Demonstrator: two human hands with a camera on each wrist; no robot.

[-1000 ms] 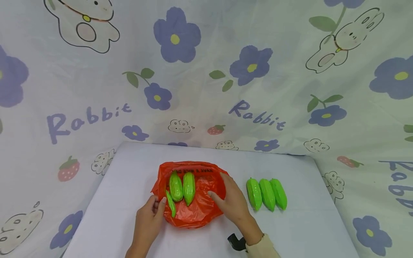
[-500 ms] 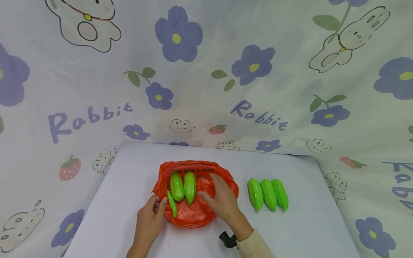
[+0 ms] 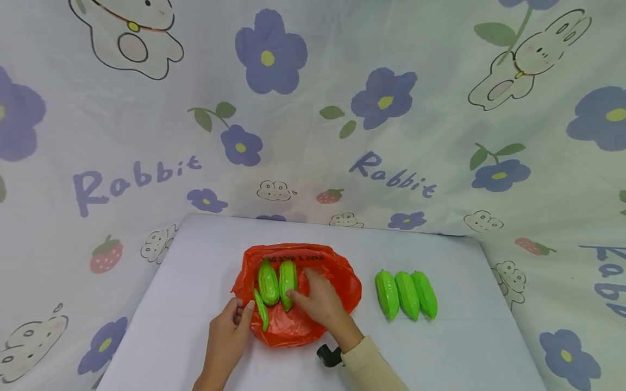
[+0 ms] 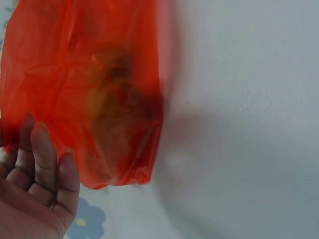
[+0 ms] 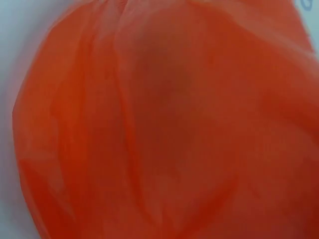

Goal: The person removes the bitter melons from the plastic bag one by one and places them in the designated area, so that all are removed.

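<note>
A red plastic bag [image 3: 293, 339] lies open on the table, with two plump green vegetables, the left one [image 3: 268, 283] and the right one [image 3: 288, 279], and a thin green one [image 3: 261, 310] inside. My left hand [image 3: 227, 331] pinches the bag's left rim; in the left wrist view the same hand [image 4: 40, 184] has bent fingers against the red bag [image 4: 75, 99]. Over the bag's opening, my right hand [image 3: 320, 301] reaches in, thumb and fingers apart, beside the right plump vegetable. The right wrist view is filled by red plastic [image 5: 164, 119], the hand hidden there.
Three green vegetables lie side by side to the right of the bag: left [image 3: 388, 295], middle [image 3: 407, 295] and right [image 3: 424, 295]. They rest on the white table [image 3: 469, 336]. A patterned curtain [image 3: 303, 125] hangs behind. A black device [image 3: 329, 355] is at my right wrist.
My right hand has moved left from the bag's right rim, across its opening, to the right plump vegetable. The left hand has stayed at the left rim.
</note>
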